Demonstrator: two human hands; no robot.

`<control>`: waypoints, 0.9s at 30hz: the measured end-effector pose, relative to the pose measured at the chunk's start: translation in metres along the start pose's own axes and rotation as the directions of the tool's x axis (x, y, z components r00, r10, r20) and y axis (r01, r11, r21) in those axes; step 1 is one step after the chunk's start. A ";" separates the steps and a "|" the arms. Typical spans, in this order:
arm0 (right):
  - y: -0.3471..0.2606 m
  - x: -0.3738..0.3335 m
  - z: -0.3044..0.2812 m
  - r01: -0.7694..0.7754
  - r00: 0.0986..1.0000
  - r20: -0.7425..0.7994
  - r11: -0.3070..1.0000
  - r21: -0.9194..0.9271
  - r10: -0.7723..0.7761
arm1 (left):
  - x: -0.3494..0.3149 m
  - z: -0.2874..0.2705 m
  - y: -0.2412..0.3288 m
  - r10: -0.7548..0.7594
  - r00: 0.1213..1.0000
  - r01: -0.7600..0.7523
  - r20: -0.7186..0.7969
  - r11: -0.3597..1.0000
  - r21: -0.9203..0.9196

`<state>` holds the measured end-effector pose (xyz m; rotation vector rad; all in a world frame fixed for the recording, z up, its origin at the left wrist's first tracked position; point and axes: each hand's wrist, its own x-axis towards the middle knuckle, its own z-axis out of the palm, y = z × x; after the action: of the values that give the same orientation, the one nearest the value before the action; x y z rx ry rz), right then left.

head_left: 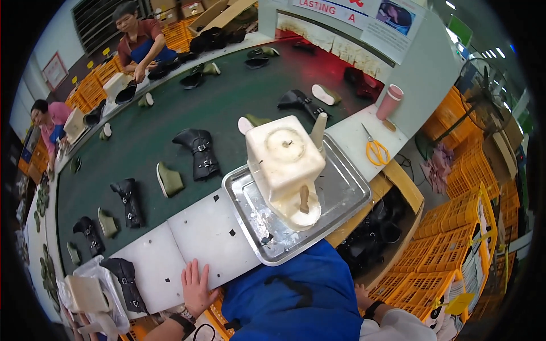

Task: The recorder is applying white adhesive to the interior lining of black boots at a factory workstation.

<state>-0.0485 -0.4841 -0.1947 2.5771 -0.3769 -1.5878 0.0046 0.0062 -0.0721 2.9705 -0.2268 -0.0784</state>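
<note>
My left hand (198, 286) lies flat on the edge of the white worktop (196, 238), fingers spread, holding nothing. My right hand (362, 296) is low beside my blue apron (290, 290), near a cardboard box of black boots (369, 238); its fingers are mostly hidden. In front of me a shiny metal tray (347, 207) carries a white block-shaped container (290, 156). A brown stick-like handle (304, 199) rises from the container's low open spout. Left of my left hand, a black buckled boot (126, 284) lies on the worktop.
A green conveyor belt (227, 108) carries black boots (199, 153) and olive shoe pieces (169, 179). Orange-handled scissors (375, 149) and a pink cup (390, 102) are at right. Orange crates (432, 256) stack up beside me. Two people (139, 42) work across the belt.
</note>
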 end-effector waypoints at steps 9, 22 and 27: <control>0.103 -0.003 0.039 0.300 0.935 -0.146 0.941 -0.155 -0.322 | -0.013 -0.006 -0.002 -0.092 0.996 0.092 -0.002 0.996 -0.006; 0.063 0.020 -0.091 0.798 0.535 0.108 0.459 -0.389 -0.838 | -0.037 0.014 0.035 -0.114 0.991 0.111 -0.067 0.993 -0.049; -0.040 0.005 -0.153 0.590 0.762 0.192 0.540 -0.600 -0.619 | -0.039 0.019 0.048 -0.074 0.995 0.069 -0.062 0.994 -0.088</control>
<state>0.0961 -0.4547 -0.1381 2.2442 1.0280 -1.4259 -0.0418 -0.0381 -0.0814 2.8899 -0.1059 -0.0004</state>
